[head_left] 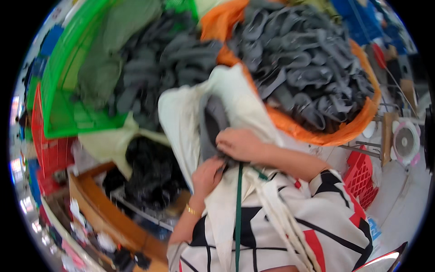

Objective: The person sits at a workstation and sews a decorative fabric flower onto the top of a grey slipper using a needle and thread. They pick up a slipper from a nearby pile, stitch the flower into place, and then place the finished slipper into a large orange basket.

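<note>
A dark grey shoe upper (205,129) lies lengthwise on the white cloth (179,115) over my lap, its long opening facing up. My right hand (240,144) has its fingers curled on the upper's right edge near the close end. At that same end, my left hand (208,174) pinches the lower left edge. Both hands are a little blurred, and the fingertips are partly hidden. A dark green strap (239,213) hangs down my front below the hands.
A green basket (68,109) at the far left holds grey pieces. An orange sack (312,136) at the far right is heaped with grey shoe uppers (312,68). Black material (152,174) sits beside a wooden edge (104,213) at left. A fan (405,141) stands right.
</note>
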